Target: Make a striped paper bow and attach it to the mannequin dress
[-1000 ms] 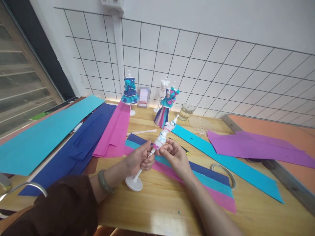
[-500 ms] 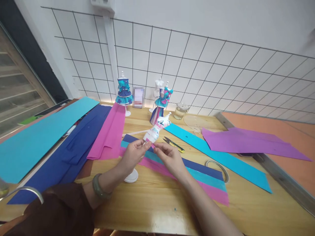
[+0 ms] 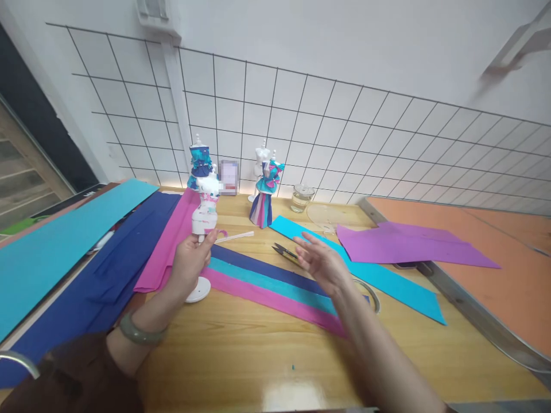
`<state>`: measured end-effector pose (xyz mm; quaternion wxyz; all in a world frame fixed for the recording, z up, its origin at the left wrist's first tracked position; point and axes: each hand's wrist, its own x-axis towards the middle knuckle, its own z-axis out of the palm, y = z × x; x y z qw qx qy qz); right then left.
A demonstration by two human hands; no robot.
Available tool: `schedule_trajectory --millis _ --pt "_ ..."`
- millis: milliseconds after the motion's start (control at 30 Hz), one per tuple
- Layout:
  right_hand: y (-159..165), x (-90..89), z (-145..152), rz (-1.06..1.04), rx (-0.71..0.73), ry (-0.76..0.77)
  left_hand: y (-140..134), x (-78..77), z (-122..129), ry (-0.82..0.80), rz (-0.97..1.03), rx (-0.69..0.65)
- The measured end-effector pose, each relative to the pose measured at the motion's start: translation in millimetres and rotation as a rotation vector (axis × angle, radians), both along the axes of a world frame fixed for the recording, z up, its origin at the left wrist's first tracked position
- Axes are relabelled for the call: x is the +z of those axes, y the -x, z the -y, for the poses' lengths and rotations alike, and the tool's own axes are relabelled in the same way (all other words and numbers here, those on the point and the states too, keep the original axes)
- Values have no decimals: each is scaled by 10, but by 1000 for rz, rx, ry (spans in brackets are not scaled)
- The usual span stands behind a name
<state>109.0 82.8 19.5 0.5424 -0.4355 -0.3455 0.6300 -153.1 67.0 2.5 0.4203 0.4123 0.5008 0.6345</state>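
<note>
My left hand (image 3: 193,261) grips a small white mannequin (image 3: 205,215) just below its hips and holds it upright. Pink and teal paper bits cling to its torso, and a curled pink scrap (image 3: 222,232) sticks out near my left fingertips. Its round white base (image 3: 198,289) shows below my hand. My right hand (image 3: 321,261) is empty, fingers spread, beside the thread snips (image 3: 284,253), whose handle end it partly hides. Beneath both hands runs a strip of blue, teal and pink crepe paper (image 3: 267,281), partly covered by my right forearm.
Dressed mannequins (image 3: 200,158) (image 3: 267,192) and a bare one (image 3: 260,158) stand at the back, with a glass jar (image 3: 302,198) to their right. Crepe sheets in blue (image 3: 116,252), pink (image 3: 166,252) and purple (image 3: 404,246) lie around. A tape roll (image 3: 372,295) rests near my right forearm.
My right hand has come away from the mannequin, moved right and spread its fingers. My left hand has carried the mannequin left and turned it from tilted to upright. The camera view has shifted slightly.
</note>
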Motion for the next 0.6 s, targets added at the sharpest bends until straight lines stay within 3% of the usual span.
schedule_trajectory --millis 100,133,200,267,367,467,600 --pt "-779 10 -123 619 -151 -235 21 5 0 70 -3 -56" --pt "-1073 -8 -163 856 -203 -226 14 3 6 88 -8 -87" --pt "-1624 -65 -227 1171 -275 -36 -17 -2 26 115 -12 -147" --pt "-2027 -134 -262 1222 -271 142 -63 2 52 138 -19 -195" --pt "-2259 -225 -295 1071 -271 262 -140 37 91 158 -71 -194" --pt "-2210 -269 -398 998 -291 251 -195 81 112 167 -119 -149" --pt "-2168 -199 -641 1063 -379 121 -206 85 106 172 -142 -135"
